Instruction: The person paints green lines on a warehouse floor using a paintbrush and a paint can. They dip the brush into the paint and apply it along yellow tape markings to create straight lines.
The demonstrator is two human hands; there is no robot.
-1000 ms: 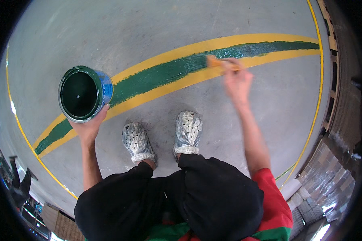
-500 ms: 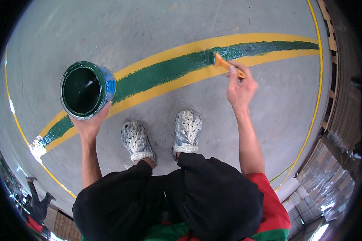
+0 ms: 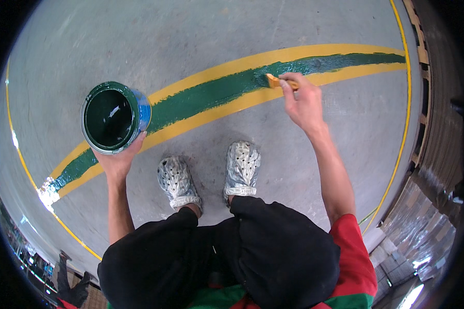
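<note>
My left hand (image 3: pixel 119 158) grips an open paint can (image 3: pixel 143 110) from below and the side; dark green paint (image 3: pixel 108 119) shows inside its smeared rim. In my right hand (image 3: pixel 305 103) is a paintbrush (image 3: pixel 274 81) with an orange-yellow handle, pinched between thumb and fingers. The brush head is at the lower edge of a wet green stripe (image 3: pixel 201 98), where it meets the yellow border (image 3: pixel 211 114). This green stripe runs between two yellow bands across the grey floor, from lower left to upper right.
My two patterned clogs (image 3: pixel 242 167) stand just below the stripe. Thin yellow lines (image 3: pixel 408 103) cross both stripe ends. Wooden pallets (image 3: pixel 421 51) and wrapped stacks (image 3: pixel 423 221) line the right side. Another person's legs (image 3: pixel 69 283) show at the lower left.
My right hand has moved the brush slightly left and down, toward the stripe's lower edge. The can has shifted a little right and down. The other person's legs have moved right and down.
</note>
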